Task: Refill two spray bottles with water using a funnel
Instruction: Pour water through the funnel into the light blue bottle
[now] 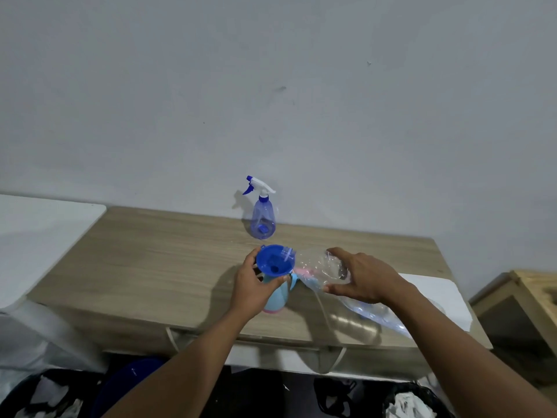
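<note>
A pale grey wall (271, 70) fills the upper half of the frame, with a few small dark scuffs (281, 89) near its middle. Below it runs a light wood-grain tabletop (150, 260). A white surface (39, 236) sits at its left end, and a white sheet (437, 294) lies on its right end. At far right stands a pale wooden frame (530, 297). Along the bottom edge are black bags (340, 396) — crumpled white paper (407, 405) shows in one.

Legible markings: none found.
No text, label, brand or number can be read on the far spray bottle (263, 220), the funnel (272, 260), the pale blue bottle (278, 297) or the clear bottle (316, 267).
</note>
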`<state>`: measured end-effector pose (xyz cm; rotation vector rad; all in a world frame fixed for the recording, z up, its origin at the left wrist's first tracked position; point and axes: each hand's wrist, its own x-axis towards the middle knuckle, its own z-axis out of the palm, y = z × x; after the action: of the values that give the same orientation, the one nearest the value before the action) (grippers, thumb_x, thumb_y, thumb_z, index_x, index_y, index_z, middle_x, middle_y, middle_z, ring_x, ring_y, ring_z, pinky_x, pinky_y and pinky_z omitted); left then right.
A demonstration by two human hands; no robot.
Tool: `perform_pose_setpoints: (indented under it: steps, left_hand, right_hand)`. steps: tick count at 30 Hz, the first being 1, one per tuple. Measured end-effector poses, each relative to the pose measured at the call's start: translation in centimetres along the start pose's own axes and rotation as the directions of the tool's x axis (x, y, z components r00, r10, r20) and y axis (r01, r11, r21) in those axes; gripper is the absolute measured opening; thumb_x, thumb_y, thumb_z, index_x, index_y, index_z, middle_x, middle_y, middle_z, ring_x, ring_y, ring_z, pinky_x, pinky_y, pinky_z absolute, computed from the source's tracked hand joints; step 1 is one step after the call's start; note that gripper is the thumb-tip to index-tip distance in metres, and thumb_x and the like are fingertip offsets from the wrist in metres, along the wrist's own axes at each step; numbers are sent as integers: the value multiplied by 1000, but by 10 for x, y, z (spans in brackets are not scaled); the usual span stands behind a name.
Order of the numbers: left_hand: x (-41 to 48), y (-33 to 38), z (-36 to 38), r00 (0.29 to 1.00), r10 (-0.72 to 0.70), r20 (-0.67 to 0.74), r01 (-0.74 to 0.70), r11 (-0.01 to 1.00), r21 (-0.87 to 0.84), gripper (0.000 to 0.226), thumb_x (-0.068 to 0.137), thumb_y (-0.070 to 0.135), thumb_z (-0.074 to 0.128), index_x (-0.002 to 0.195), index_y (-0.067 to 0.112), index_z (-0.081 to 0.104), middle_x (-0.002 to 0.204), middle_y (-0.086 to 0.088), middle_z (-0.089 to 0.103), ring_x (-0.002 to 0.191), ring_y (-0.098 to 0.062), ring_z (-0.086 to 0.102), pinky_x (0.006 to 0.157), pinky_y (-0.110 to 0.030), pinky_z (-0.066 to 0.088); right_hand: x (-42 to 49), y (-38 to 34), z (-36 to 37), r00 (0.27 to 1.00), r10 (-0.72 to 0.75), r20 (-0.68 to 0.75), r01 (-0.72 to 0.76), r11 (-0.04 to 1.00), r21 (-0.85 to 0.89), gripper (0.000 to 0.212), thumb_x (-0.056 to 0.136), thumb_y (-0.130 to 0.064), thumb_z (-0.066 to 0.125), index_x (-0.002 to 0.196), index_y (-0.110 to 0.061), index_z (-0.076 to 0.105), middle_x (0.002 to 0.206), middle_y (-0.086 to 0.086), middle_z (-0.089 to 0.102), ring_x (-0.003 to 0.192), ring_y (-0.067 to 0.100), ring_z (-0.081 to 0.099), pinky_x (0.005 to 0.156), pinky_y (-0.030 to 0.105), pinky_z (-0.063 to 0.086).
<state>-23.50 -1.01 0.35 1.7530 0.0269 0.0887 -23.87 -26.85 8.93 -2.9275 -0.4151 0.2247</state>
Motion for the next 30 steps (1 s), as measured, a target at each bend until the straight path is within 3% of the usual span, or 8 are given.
perform_pose_setpoints:
  steps: [9, 18, 25, 30]
  left_hand:
    - [3, -3, 0, 1000, -23, 15, 23, 1000, -9, 87, 59, 25, 94, 134, 28, 49, 122, 3, 65, 108, -15, 67, 93, -43, 56]
    - [1, 5, -1, 999, 1, 35, -1, 1000, 6, 83, 66, 13, 90, 136, 24, 47, 119, 4, 65, 104, -12, 66, 85, -25, 55]
    - [1, 8, -1, 999, 23, 38, -24, 1000, 15, 78, 66, 14, 90, 129, 35, 47, 119, 6, 65, 106, -14, 65, 88, -30, 56]
    - [0, 9, -1, 999, 20, 42, -21, 999, 28, 79, 66, 17, 90, 130, 33, 47, 118, 6, 65, 106, -13, 64, 85, -24, 54]
  right_hand:
    - [0, 0, -4, 998, 31, 46, -26, 995, -101, 87, 71, -78, 60, 144, -41, 31, 112, -1, 70, 106, 28, 65, 83, 40, 53]
    - [1, -4, -15, 996, 50, 78, -38, 989, -142, 89, 71, -78, 64, 145, -40, 33, 119, 1, 68, 108, 28, 63, 85, 41, 52]
    - [0, -9, -25, 995, 49, 90, -31, 982, -189, 87, 76, -73, 65, 148, -37, 32, 126, 4, 65, 114, 30, 62, 85, 39, 48]
    - [-3, -10, -25, 993, 56, 100, -38, 983, -179, 87, 76, -73, 65, 148, -38, 32, 126, 4, 65, 113, 30, 61, 86, 39, 49]
